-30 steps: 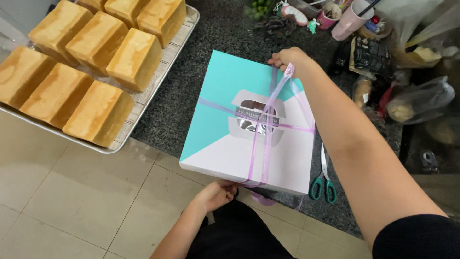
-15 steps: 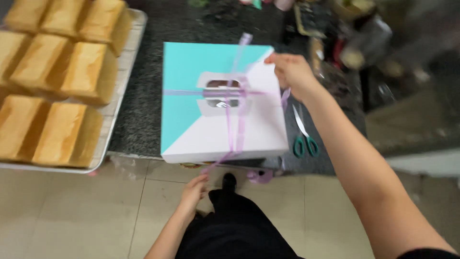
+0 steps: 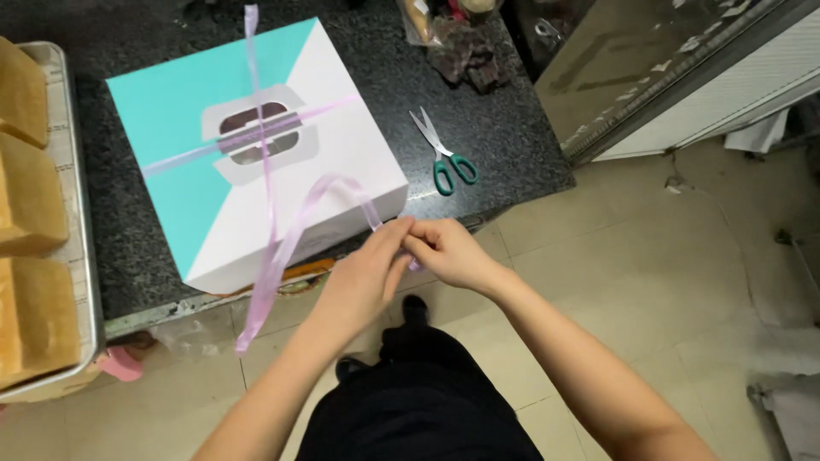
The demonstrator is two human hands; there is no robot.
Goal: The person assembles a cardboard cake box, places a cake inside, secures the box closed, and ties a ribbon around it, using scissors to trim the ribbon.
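- Left hand (image 3: 366, 275) & right hand (image 3: 448, 252): fingertips meet, both pinching thin lilac plastic ribbon (image 3: 295, 229), forearms angled inward.
- Ribbon loops off square teal-white cardboard box (image 3: 256, 145) on dark granite counter (image 3: 495, 128).

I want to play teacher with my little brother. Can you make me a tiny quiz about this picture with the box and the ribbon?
1. True or false: the scissors lie on top of the box.
2. What do the left hand and right hand pinch together? A) ribbon B) bread C) scissors
3. Fill in: the bread loaves sit on a metal ____.

Key:
1. False, they lie on the dark counter beside the box.
2. A
3. tray
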